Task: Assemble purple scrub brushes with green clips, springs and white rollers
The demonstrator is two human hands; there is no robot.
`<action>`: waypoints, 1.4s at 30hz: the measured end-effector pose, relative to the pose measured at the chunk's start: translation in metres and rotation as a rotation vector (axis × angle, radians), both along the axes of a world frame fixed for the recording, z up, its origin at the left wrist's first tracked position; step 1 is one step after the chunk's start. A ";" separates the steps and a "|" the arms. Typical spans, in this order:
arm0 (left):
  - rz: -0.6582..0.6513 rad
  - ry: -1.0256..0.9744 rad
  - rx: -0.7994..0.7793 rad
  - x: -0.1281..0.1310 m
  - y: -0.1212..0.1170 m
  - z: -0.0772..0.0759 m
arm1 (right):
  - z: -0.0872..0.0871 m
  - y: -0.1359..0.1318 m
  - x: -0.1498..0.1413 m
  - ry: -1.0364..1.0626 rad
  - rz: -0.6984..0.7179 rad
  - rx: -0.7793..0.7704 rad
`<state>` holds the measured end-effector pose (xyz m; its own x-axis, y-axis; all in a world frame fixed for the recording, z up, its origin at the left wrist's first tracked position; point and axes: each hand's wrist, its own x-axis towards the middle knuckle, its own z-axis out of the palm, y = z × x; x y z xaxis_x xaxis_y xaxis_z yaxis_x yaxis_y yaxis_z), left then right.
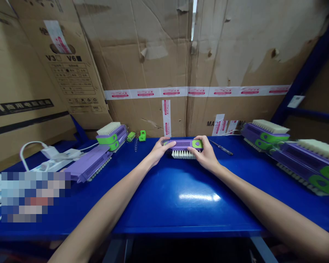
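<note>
A purple brush (182, 144) with a green end piece and white bristles facing down rests on the blue table (181, 197) at its far middle. My left hand (159, 150) grips the brush's left end, fingers curled over the top. My right hand (205, 153) grips the right end, fingers over the green piece. Both arms reach straight forward.
Stacked purple and green brushes (111, 136) and a long purple part (89, 164) lie at left, with white cables (41, 157). Small green pieces (142, 136), a spring (136, 144) and a screwdriver (221, 147) sit at the back. More brushes (265, 134) line the right. Cardboard boxes (164, 62) wall the back.
</note>
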<state>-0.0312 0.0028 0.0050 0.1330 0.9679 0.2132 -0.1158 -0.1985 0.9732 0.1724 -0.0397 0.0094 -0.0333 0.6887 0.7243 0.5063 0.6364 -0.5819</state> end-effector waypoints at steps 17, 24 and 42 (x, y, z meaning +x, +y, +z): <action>-0.077 0.092 -0.003 -0.005 -0.007 0.012 | 0.005 -0.001 0.003 0.105 0.128 -0.198; -0.044 0.052 0.051 0.004 -0.012 0.015 | 0.000 0.010 0.011 0.330 0.222 -0.449; 0.078 -0.226 -0.287 0.003 -0.006 0.004 | -0.001 0.004 -0.001 0.264 0.194 -0.472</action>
